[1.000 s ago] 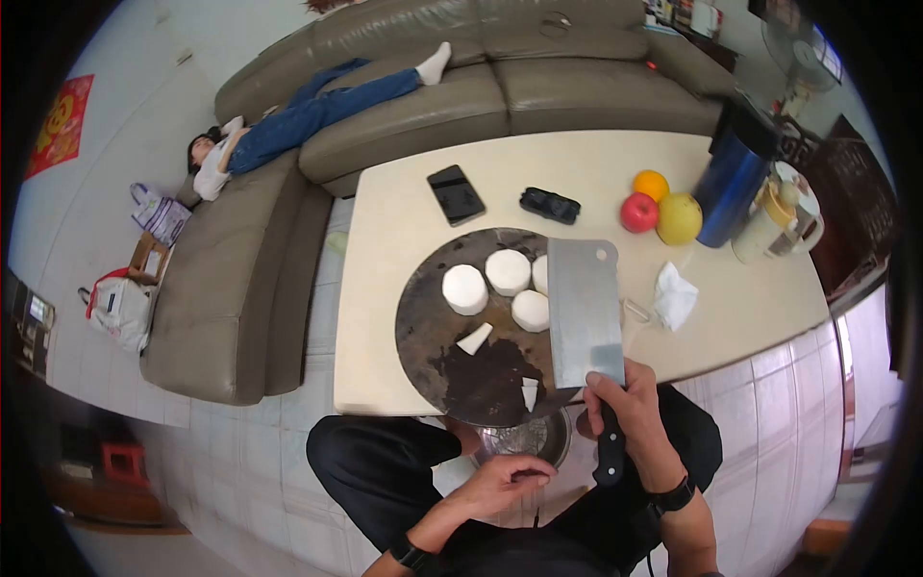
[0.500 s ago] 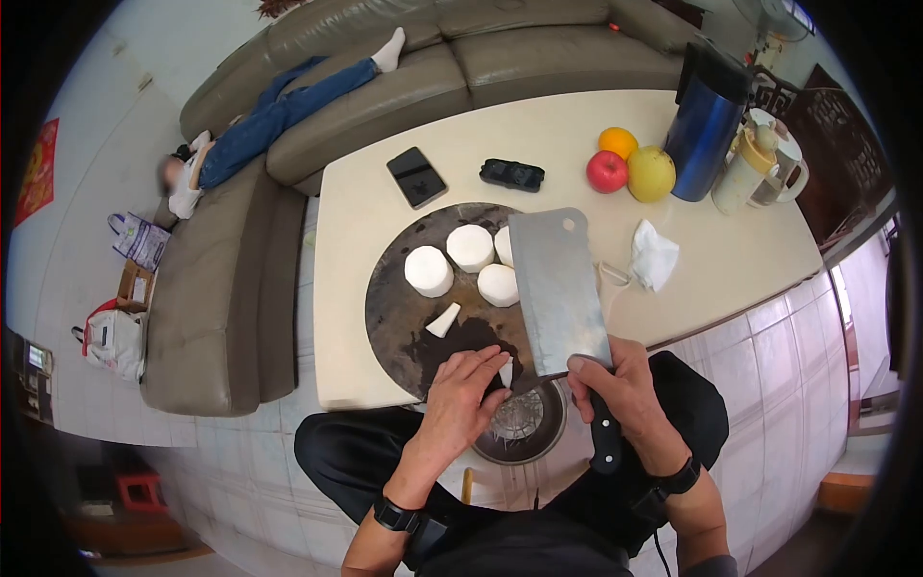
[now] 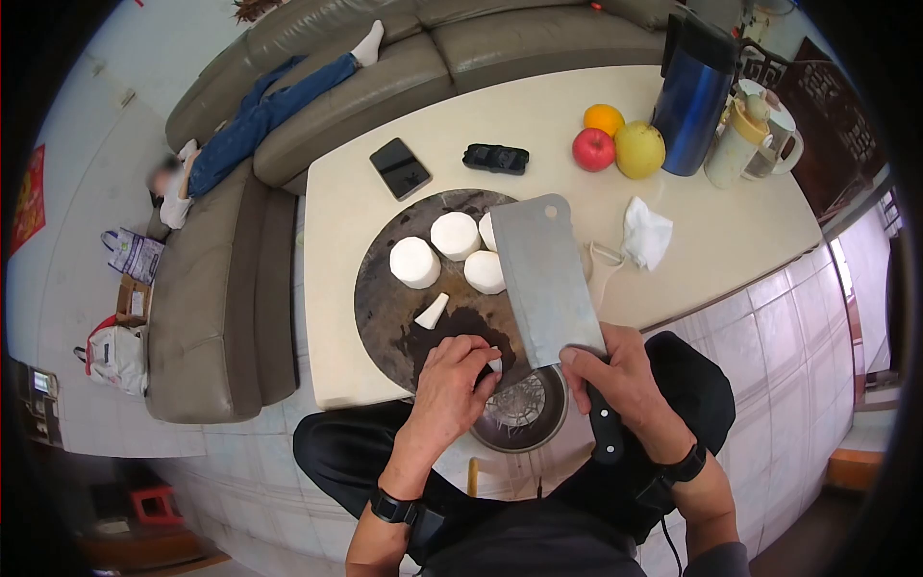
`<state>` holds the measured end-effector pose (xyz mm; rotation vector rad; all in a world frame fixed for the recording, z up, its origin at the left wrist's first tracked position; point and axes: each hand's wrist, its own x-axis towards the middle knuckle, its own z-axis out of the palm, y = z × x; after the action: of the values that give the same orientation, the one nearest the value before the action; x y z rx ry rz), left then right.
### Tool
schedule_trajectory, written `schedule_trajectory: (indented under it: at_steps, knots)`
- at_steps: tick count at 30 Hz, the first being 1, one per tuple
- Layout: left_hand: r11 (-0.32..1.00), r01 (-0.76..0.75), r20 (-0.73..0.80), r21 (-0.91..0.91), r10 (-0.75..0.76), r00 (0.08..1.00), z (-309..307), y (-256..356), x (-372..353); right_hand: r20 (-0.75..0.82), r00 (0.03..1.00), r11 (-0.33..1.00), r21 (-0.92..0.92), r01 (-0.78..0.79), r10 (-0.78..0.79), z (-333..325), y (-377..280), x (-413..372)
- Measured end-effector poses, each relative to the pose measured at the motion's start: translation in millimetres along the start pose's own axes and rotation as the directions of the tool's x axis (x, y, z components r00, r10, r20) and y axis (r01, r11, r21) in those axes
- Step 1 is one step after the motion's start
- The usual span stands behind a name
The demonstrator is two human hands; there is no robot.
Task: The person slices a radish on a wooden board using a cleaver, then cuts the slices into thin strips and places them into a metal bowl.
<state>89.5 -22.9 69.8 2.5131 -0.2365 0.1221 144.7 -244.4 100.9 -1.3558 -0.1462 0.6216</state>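
My right hand (image 3: 615, 383) is wrapped around the black handle of a cleaver (image 3: 543, 274). Its broad steel blade slants over the right side of a round, dark chopping board (image 3: 389, 322). At the board's near edge, my left hand (image 3: 452, 380) has its fingers curled on a small white radish piece (image 3: 495, 363), mostly hidden by them. Several thick white radish rounds (image 3: 414, 263) stand further back, one partly behind the blade. A narrow radish wedge (image 3: 433, 312) lies on the wet patch in front of them.
A metal bowl (image 3: 524, 423) sits below the table edge between my knees. Right of the cleaver are a peeler (image 3: 603, 269) and a crumpled tissue (image 3: 647, 234). Phone (image 3: 400, 169), black pack (image 3: 496, 159), fruit (image 3: 639, 150) and blue flask (image 3: 690, 101) stand behind. A person (image 3: 269, 120) lies on the sofa.
The view has shifted slightly. My left fingers have curled more tightly around the small radish piece. The cleaver stays in my right hand, still over the board's right side.
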Motion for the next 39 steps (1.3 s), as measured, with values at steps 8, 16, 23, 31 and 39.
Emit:
schedule_trajectory:
  at_steps: [8, 16, 23, 31, 39]
  knots:
    - [0.995, 0.095, -0.113, 0.035, -0.091, 0.989, 17, 15, -12, -0.011, 1.000, 1.000, 0.014, -0.006, 0.006, 6, -5, -3]
    - [0.974, 0.210, -0.194, 0.083, -0.191, 0.962, 15, 13, -28, 0.132, 0.991, 0.991, -0.131, 0.005, 0.013, 7, 8, -7]
    - [0.966, 0.232, -0.355, 0.112, -0.179, 0.917, 4, -8, -48, 0.130, 0.990, 0.982, -0.188, -0.026, 0.051, 12, 4, -7]
    - [0.954, 0.197, -0.449, 0.226, -0.077, 0.890, 15, -15, -64, 0.155, 0.980, 0.960, -0.269, -0.081, 0.126, 18, 4, -8]
    - [0.970, 0.060, -0.442, 0.237, 0.052, 0.895, 21, -22, -73, 0.471, 0.847, 0.404, -0.745, 0.531, -0.245, 44, 12, -10]
